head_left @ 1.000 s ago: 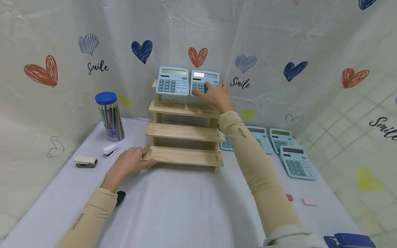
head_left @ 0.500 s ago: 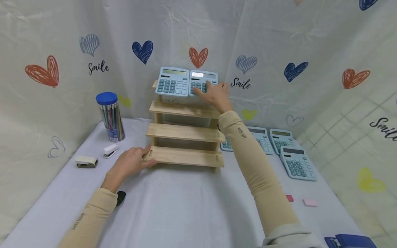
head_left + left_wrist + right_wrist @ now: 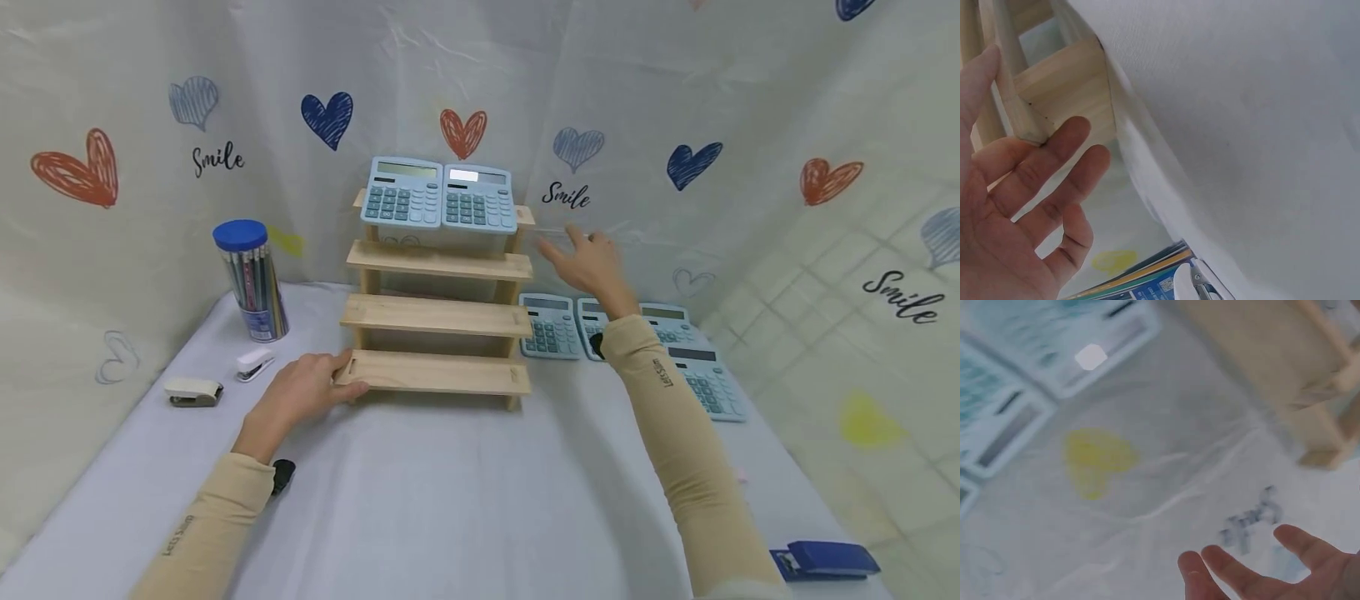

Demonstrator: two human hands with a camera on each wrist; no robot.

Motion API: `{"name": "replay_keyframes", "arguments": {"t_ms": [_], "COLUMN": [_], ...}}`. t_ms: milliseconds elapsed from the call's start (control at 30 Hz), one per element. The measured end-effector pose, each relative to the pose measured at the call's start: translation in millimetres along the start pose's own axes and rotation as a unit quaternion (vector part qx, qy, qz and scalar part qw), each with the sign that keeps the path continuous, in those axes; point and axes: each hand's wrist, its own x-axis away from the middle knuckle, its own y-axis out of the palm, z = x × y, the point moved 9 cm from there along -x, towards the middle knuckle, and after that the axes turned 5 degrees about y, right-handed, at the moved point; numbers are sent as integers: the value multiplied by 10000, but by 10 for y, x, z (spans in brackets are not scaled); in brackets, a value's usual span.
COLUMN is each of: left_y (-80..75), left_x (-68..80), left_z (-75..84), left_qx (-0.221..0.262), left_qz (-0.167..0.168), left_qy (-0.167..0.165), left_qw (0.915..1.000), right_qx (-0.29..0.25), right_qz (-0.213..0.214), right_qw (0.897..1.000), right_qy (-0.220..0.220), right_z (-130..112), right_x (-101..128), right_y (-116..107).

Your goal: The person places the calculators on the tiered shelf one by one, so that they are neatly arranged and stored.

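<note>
A small four-tier wooden display shelf (image 3: pixel 435 315) stands at the middle of the table. On its top tier two light blue calculators, the left one (image 3: pixel 403 193) and the right one (image 3: pixel 478 198), lean side by side. My left hand (image 3: pixel 300 392) holds the left end of the lowest board between thumb and index finger; in the left wrist view its other fingers spread beside the board's corner (image 3: pixel 1032 128). To the right of the top tier, my right hand (image 3: pixel 588 262) is in the air with fingers extended and nothing in it.
Several more calculators (image 3: pixel 551 329) lie right of the shelf, partly behind the right forearm. At the left are a blue-lidded pencil tub (image 3: pixel 251 283) and two small staplers, one white (image 3: pixel 253 364), one beige (image 3: pixel 192 391). A blue stapler (image 3: pixel 828 560) lies front right.
The right calculator slid left against its neighbour on the top tier. My right hand then let go of it and moved right and down. My left hand stays at the lowest board.
</note>
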Motion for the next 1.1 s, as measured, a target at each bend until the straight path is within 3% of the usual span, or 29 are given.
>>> {"name": "replay_keyframes", "arguments": {"t_ms": [433,533,633,733,833,1100], "left_y": [9,18,21,21,17,16], "left_x": [14,7,2,2,5,0], "left_z": [-46,-23,-6,-17,-15,-9], "left_qx": [107,107,99,87,85,129], "left_qz": [-97,-65,-39,-29,-16,77], "left_qy": [-31,6,43,23,32,95], "left_qw": [9999,9999,9999,10000,10000,9998], "right_qx": [593,597,364,116,100,178], "right_qz": [-1188,-1659,-2219,-2536,-2577,-2722], "right_qw": [9892,9792,9616,9432,9351,9359], "right_qy": [619,1009,1577,2143,2430,2230], "right_z": [1925,2294,2615,2874,3061,3235], "right_x": [413,549,675,742,767,772], "right_y": [491,568,650,731,773,890]}}
